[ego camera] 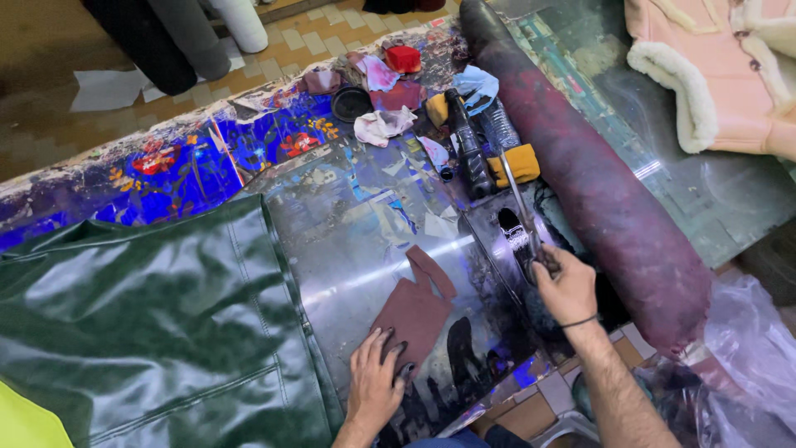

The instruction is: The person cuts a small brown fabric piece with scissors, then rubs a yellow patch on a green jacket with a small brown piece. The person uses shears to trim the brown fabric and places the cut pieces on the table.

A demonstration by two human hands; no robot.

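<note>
Left hand (pixel 375 377) flat, fingers spread, pressing brown leather piece (pixel 414 309) at lower centre, right hand (pixel 567 286) fisted around scissors (pixel 521 211), green jacket (pixel 157 323) lower left

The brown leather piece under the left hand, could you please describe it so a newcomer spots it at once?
Start at the glossy green jacket; just right of it, on the shiny metal sheet, lies the brown leather piece, pinned by the left hand. It alone is flat, matte reddish-brown, with a narrow tab.

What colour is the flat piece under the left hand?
Reddish brown piece, pinned by the left hand; head view.
</note>
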